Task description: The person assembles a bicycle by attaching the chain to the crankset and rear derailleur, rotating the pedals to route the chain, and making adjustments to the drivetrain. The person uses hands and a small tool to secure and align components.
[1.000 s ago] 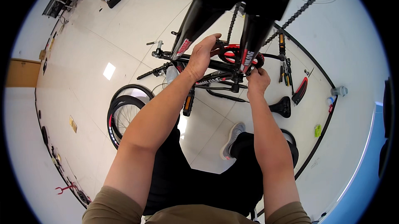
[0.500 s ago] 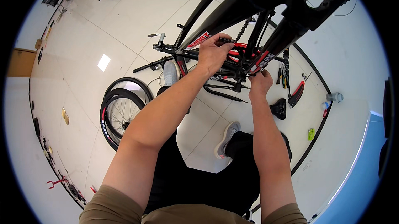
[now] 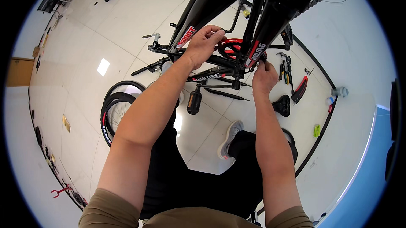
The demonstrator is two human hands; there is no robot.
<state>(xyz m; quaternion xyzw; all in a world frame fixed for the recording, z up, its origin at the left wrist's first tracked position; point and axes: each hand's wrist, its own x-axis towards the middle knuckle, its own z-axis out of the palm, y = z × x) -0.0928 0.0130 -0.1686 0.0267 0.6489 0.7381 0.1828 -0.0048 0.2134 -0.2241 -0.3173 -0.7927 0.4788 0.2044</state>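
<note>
A black bicycle frame with red and white markings stands in front of me. Pinched in the fingers of my left hand is the bicycle chain, which runs up from the fingertips behind the frame tubes. A further length of chain shows at the upper right. Just beyond those fingers is the red and black chainring. My right hand is closed at the lower right side of the chainring; whatever its fingertips hold is hidden. A black pedal hangs below the frame, left of centre.
Wheels lie on the tiled floor at the left. To the right are hand tools, a black saddle, a red and black fender and bottles by the wall. My shoe is below the frame.
The frame has shifted left and tilted in view. The pedal has come out from behind my left forearm, and more chain shows at the upper right. My left hand has moved slightly left with the chain.
</note>
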